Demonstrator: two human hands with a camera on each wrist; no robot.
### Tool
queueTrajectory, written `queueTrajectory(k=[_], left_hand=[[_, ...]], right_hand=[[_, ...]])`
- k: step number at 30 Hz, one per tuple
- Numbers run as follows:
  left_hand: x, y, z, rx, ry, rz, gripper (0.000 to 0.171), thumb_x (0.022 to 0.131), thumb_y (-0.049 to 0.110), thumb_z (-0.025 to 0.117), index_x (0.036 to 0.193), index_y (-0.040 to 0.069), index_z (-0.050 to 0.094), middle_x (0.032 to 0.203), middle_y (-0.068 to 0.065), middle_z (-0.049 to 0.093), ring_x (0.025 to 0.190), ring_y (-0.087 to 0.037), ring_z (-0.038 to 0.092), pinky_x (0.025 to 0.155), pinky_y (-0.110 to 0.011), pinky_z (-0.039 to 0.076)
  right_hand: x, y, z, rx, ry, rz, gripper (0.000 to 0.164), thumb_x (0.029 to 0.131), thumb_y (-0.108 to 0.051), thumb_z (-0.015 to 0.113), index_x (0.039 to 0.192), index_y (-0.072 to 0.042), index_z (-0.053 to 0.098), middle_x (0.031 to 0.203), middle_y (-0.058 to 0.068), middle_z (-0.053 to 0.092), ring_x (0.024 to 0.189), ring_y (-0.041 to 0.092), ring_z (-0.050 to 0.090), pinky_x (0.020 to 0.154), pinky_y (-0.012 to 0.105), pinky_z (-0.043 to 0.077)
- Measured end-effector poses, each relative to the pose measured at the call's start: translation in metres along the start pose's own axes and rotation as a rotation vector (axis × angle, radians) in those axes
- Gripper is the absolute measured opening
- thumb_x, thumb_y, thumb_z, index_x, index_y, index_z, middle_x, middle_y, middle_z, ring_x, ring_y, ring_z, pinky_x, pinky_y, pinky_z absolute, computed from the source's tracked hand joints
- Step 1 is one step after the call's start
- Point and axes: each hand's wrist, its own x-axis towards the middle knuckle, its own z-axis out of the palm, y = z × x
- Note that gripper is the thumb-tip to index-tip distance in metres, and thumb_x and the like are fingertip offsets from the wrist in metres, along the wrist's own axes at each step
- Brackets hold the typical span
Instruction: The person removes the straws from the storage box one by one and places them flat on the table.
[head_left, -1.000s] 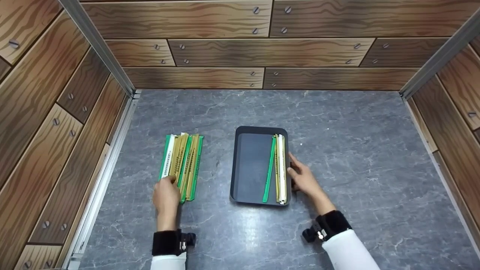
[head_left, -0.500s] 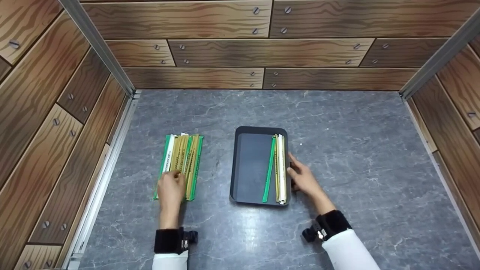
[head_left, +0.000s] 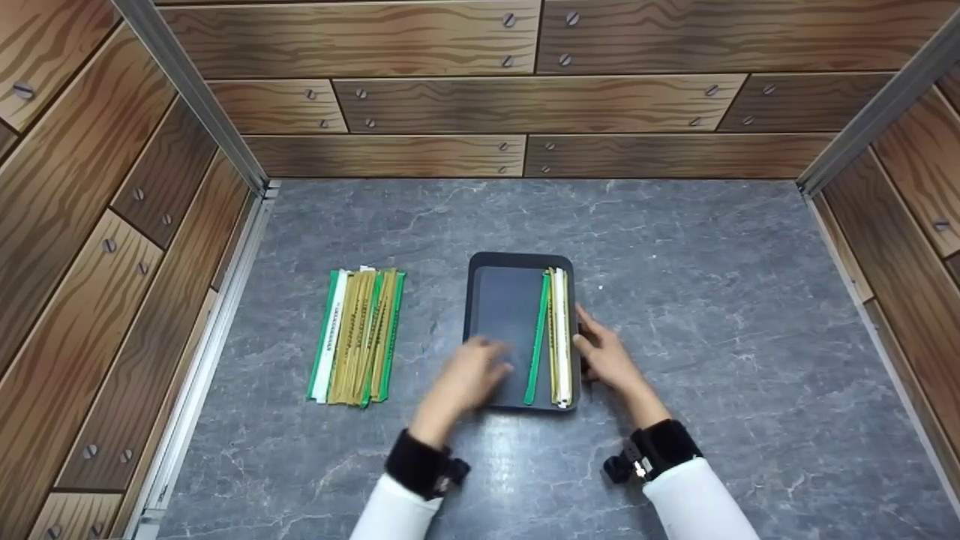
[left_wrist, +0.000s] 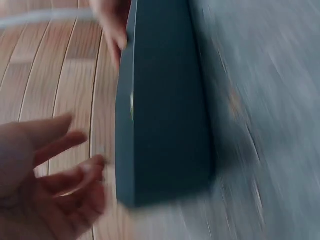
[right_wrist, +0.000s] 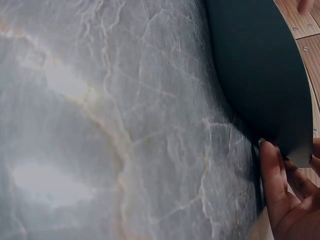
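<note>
My left hand (head_left: 469, 371) hovers over the near left edge of the dark tray (head_left: 504, 300), blurred by motion. In the left wrist view its fingers (left_wrist: 92, 167) are loosely bent with nothing between them, beside the tray's outer wall. At the tray's right side my right hand (head_left: 609, 361) holds the wall, thumb at the rim and fingers (right_wrist: 272, 170) low against the outside. Several long thin wrapped sticks, green, gold and white (head_left: 562, 337), lie lengthwise along the tray's right side. A row of similar wrapped sticks (head_left: 349, 337) with printed lettering lies on the table to the left.
Grey marbled tabletop (head_left: 697, 247) surrounds the tray. Wood-patterned panels (head_left: 435, 105) wall the back and both sides, with metal rails (head_left: 217, 150) at the corners. Left of the tray, a strip of tabletop separates it from the row of sticks.
My left hand has left the row of sticks and moved right to the tray's left edge, uncovering the row's near ends. My right hand and the tray have stayed put.
</note>
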Motion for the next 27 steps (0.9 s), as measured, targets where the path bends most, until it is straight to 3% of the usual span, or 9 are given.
queueTrajectory(k=[3,6,8,11,17,23,27], left_hand=[[0.009,0.019,0.018,0.118,-0.180,0.007,0.048,0.095,0.034,0.063,0.141,0.023,0.055,0.131,-0.017,0.055,0.115,-0.031,0.057,0.096,-0.045,0.048],[0.017,0.033,0.034,0.203,-0.266,-0.004,0.051,0.095,0.040,0.060,0.144,0.033,0.050,0.138,-0.019,0.049,0.122,-0.033,0.052,0.100,-0.049,0.044],[0.022,0.038,0.043,0.251,-0.287,-0.009,0.053,0.095,0.043,0.058,0.146,0.036,0.046,0.139,-0.020,0.046,0.124,-0.033,0.049,0.100,-0.049,0.043],[0.030,0.041,0.054,0.336,-0.271,0.008,0.054,0.095,0.045,0.058,0.147,0.038,0.044,0.132,-0.017,0.046,0.117,-0.029,0.050,0.094,-0.045,0.047],[0.041,0.043,0.064,0.463,-0.158,0.066,0.050,0.094,0.046,0.061,0.142,0.036,0.053,0.132,-0.012,0.045,0.110,-0.027,0.052,0.086,-0.040,0.050],[0.045,0.039,0.064,0.476,-0.125,0.052,0.046,0.092,0.042,0.066,0.135,0.028,0.062,0.135,-0.010,0.050,0.108,-0.027,0.056,0.085,-0.041,0.052],[0.044,0.029,0.057,0.449,-0.059,0.023,0.036,0.088,0.032,0.073,0.121,0.020,0.070,0.121,-0.009,0.057,0.095,-0.027,0.061,0.074,-0.040,0.054]], right_hand=[[0.000,0.000,0.000,0.010,-0.009,-0.001,0.059,0.102,-0.010,0.050,0.156,-0.019,0.028,0.145,0.030,0.040,0.068,0.026,0.065,0.050,0.043,0.056],[0.000,0.000,0.000,0.018,-0.015,0.005,0.060,0.102,-0.010,0.050,0.156,-0.020,0.027,0.146,0.030,0.039,0.072,0.028,0.066,0.052,0.044,0.057],[0.000,0.000,0.001,0.017,-0.007,0.009,0.060,0.101,-0.011,0.051,0.156,-0.022,0.028,0.146,0.029,0.040,0.073,0.028,0.066,0.052,0.042,0.057],[0.000,-0.001,0.001,0.015,0.006,0.014,0.059,0.101,-0.011,0.051,0.155,-0.023,0.030,0.144,0.028,0.042,0.072,0.027,0.066,0.051,0.041,0.057],[0.001,0.000,0.000,-0.003,0.018,-0.003,0.058,0.102,-0.009,0.051,0.155,-0.019,0.031,0.139,0.029,0.046,0.068,0.027,0.064,0.048,0.039,0.055],[0.001,0.000,0.001,0.009,0.007,0.026,0.058,0.102,-0.011,0.051,0.155,-0.022,0.030,0.141,0.027,0.044,0.064,0.026,0.064,0.049,0.040,0.056],[0.001,-0.001,0.001,-0.002,0.006,0.027,0.058,0.102,-0.011,0.050,0.156,-0.021,0.029,0.145,0.027,0.041,0.074,0.030,0.065,0.049,0.040,0.056]])
